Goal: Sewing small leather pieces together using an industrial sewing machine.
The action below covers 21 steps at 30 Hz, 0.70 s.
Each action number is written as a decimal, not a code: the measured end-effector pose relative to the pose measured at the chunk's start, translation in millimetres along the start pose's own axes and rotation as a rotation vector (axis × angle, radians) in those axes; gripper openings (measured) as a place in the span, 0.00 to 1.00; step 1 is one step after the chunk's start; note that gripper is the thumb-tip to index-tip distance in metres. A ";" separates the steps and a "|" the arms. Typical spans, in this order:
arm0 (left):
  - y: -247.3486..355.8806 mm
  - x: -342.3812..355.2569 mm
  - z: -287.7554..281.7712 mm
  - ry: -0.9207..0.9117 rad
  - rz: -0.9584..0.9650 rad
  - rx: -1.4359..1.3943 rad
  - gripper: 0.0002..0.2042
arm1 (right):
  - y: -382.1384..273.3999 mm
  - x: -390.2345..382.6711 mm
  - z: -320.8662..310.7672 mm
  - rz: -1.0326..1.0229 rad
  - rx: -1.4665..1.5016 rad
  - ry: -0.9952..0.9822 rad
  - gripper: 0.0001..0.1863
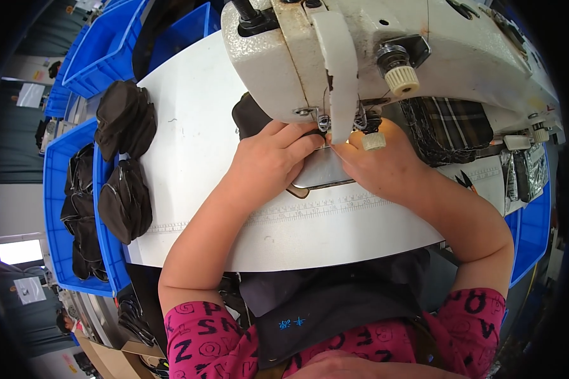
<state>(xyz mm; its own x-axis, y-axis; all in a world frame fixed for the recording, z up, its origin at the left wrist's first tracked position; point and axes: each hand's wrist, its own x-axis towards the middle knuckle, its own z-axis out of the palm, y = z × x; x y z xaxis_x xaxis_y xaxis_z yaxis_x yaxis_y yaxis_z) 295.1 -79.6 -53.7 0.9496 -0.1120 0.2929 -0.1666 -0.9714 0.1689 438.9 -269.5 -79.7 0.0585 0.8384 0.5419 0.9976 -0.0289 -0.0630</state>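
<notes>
A white sewing machine (265,69) stands over the table, its needle area between my two hands. My left hand (272,158) is left of the presser foot, fingers bent and pressed together on a dark brown fabric piece (250,117). Part of that fabric sticks out beyond my knuckles; the rest is hidden under the hand and the machine head. My right hand (385,161) is curled close to the needle from the other side. Its fingertips are mostly hidden behind the machine's parts, and what they grip does not show. A metal plate (325,167) lies between the hands.
Dark pouches (125,120) are piled at the table's left edge, beside a blue bin (54,227) holding more. Folded plaid fabric (452,126) lies under the machine arm. Black-handled snips (466,180) lie beyond my right forearm. A printed ruler (284,211) crosses the white tabletop.
</notes>
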 end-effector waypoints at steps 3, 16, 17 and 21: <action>1.3 2.0 -4.6 -0.023 -0.023 -0.009 0.20 | 0.5 -1.5 -1.2 -0.015 -0.019 -0.038 0.07; 25.3 4.5 7.2 0.062 -0.147 0.006 0.14 | 3.3 -5.3 0.5 0.016 0.042 -0.126 0.02; 26.8 5.2 7.7 0.054 -0.152 0.034 0.14 | 3.2 -4.9 0.0 0.022 0.035 -0.133 0.02; 26.6 5.0 8.7 0.051 -0.156 0.057 0.13 | 4.0 -4.8 1.5 0.014 0.012 -0.127 0.02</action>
<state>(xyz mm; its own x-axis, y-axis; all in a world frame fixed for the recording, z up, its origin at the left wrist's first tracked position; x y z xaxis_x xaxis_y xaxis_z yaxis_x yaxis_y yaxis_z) 297.8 -107.8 -55.9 0.9479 0.0502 0.3145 -0.0016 -0.9867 0.1624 442.6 -272.8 -83.8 0.0668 0.9001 0.4306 0.9961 -0.0355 -0.0803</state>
